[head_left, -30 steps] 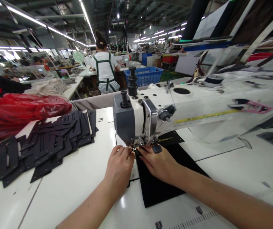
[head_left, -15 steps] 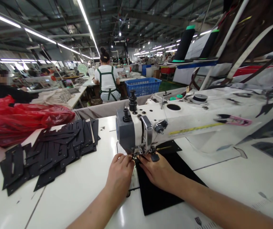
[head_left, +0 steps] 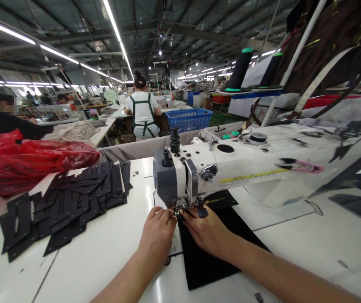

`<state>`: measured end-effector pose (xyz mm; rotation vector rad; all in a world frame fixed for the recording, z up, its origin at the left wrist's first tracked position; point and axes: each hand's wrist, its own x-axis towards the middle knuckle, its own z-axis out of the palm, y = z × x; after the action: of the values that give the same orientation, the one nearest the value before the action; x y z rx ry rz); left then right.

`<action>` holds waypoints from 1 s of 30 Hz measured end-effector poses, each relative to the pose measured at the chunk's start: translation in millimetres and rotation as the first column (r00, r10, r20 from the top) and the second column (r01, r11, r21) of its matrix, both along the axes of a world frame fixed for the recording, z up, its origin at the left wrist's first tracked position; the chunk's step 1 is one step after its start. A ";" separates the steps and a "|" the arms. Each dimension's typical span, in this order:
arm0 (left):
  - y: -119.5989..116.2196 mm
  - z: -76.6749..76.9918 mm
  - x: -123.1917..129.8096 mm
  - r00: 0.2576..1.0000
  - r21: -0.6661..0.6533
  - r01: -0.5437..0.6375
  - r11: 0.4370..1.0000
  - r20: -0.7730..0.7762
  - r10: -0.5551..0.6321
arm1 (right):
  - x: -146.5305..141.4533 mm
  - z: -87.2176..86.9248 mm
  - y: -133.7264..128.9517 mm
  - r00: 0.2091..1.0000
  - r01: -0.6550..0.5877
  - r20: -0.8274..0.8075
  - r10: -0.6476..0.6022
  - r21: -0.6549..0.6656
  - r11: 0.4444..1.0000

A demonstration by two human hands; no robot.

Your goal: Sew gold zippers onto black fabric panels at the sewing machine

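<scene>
A black fabric panel [head_left: 210,269] lies on the white sewing table, its upper left edge under the needle area of a sewing machine [head_left: 166,181]. My left hand [head_left: 156,231] is closed at that edge, left of the presser foot, its fingers bent together and the tips partly hidden. My right hand [head_left: 208,231] rests over the panel with fingers pressed together, gripping the cloth just right of the foot. Behind the needle lies another black piece [head_left: 223,199] with a gold-coloured zipper or strip. The machine head hides part of the fingertips.
Overlapping black slotted pieces [head_left: 73,198] spread over the table's left side, beside a red plastic bag [head_left: 41,162]. Pink-handled snips [head_left: 303,166] lie against the machine arm. Thread cones [head_left: 240,69] stand at upper right. Beyond are a blue basket [head_left: 189,119] and a seated person [head_left: 142,107].
The camera view has shifted slightly. Both hands stay beside the presser foot, and the black fabric panel shows almost no movement under them.
</scene>
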<state>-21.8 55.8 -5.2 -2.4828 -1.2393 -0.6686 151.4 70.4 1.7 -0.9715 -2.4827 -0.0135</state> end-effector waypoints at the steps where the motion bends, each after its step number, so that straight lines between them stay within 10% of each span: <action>1: 0.2 -0.4 -0.4 1.000 0.001 0.000 1.000 0.001 0.000 | -0.2 -0.8 0.1 1.000 0.003 0.003 -0.003 0.002 1.000; 13: -6.4 10.5 -10.4 1.000 -0.043 0.013 0.999 0.017 -0.013 | 32.6 4.1 -29.3 0.968 0.225 0.098 -0.231 0.060 0.972; 21: -54.5 21.2 -11.4 0.995 -0.154 0.072 0.985 0.080 -0.060 | 56.2 -3.4 -98.0 0.969 -0.113 0.244 0.046 0.268 0.957; 30: -59.5 16.5 -7.3 0.995 -0.156 -0.029 0.987 0.086 0.042 | 38.9 13.1 -102.5 0.988 -0.055 -0.118 0.102 0.349 0.936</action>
<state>-29.1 -3.7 11.3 -2.5727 -1.4147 -0.7064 190.3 -32.1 14.8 -0.6993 -2.2901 -0.3357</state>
